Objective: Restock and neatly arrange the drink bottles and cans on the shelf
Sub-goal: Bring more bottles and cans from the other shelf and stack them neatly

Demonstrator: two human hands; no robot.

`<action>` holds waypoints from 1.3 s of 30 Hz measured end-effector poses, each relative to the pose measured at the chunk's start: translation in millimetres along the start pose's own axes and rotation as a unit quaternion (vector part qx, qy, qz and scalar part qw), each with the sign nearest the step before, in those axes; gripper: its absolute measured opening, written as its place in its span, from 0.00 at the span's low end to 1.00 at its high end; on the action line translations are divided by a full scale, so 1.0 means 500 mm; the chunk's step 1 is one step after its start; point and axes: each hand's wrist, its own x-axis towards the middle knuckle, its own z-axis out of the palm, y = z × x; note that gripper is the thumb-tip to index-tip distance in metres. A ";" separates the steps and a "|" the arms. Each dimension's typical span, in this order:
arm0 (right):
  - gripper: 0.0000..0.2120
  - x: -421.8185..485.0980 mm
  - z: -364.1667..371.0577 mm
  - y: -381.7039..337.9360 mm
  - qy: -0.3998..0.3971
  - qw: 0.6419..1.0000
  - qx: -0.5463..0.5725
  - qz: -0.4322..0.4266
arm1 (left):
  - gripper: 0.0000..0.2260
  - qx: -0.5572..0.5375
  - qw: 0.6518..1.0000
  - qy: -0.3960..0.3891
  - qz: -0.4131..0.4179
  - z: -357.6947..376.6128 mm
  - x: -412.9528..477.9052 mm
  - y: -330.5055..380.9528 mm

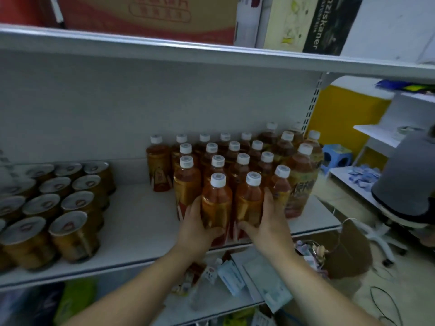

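Presently, item by item:
Shelf: white metal shelf [131,222], middle tier of a rack, front edge running across the lower half of the view.
Bottles: block of amber tea bottles [237,161] with white caps, upright in rows on the right half of the shelf, packed touching one another.
Front pair: left front bottle [216,203] and right front bottle [250,201], side by side at the shelf's front edge, upright.
Left hand: left hand [197,229] wrapped around the lower body of the left front bottle, fingers curled on its far-left side, thumb across the base in front.
Right hand: right hand [270,220] clasping the right front bottle, fingers up along its right flank, thumb under its front.
Larger bottles: taller bottles [301,177] with green-yellow labels at the right end of the block, touching it.
Lone bottle: single bottle [159,161] at the left rear, just beside the block.
Cans: gold cans [58,208] with silver lids, grouped in rows on the left of the shelf, well apart from the bottles.
Upper tier: cardboard cartons [150,17] on the shelf above.
Lower tier: mixed packets [235,276], blurred.
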 end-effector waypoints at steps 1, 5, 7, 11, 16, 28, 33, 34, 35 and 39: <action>0.50 0.004 -0.004 0.004 0.001 0.999 -0.033 -0.014 | 0.40 -0.005 1.000 0.001 -0.006 0.011 0.000 0.005; 0.56 0.012 -0.038 0.045 0.042 0.994 -0.099 -0.035 | 0.37 0.015 1.000 0.023 -0.002 0.041 0.003 0.010; 0.61 0.033 -0.062 0.069 0.044 0.995 -0.088 0.005 | 0.40 0.020 1.000 0.014 -0.010 0.046 0.002 0.012; 0.66 0.063 -0.063 0.088 -0.050 0.997 -0.019 0.057 | 0.39 0.013 0.999 0.016 -0.027 0.055 0.006 0.011; 0.61 0.062 -0.039 0.087 0.001 0.998 0.013 0.054 | 0.41 0.021 0.999 0.021 -0.046 0.060 0.019 0.006; 0.55 0.089 -0.116 -0.015 0.006 0.994 -0.089 -0.061 | 0.37 0.186 0.974 -0.095 -0.088 -0.078 0.021 0.093; 0.44 0.116 -0.110 -0.209 -0.051 0.978 -0.122 -0.160 | 0.32 0.291 0.954 -0.052 -0.050 -0.238 -0.045 0.137; 0.41 0.115 -0.095 -0.256 -0.075 0.975 -0.123 -0.167 | 0.32 0.313 0.947 -0.045 -0.050 -0.279 -0.066 0.138; 0.39 0.113 -0.079 -0.297 -0.101 0.972 -0.123 -0.174 | 0.33 0.332 0.941 -0.042 -0.051 -0.316 -0.088 0.138; 0.33 0.068 0.034 -0.496 -0.167 0.954 -0.124 -0.214 | 0.31 0.372 0.925 -0.008 -0.074 -0.509 -0.205 0.097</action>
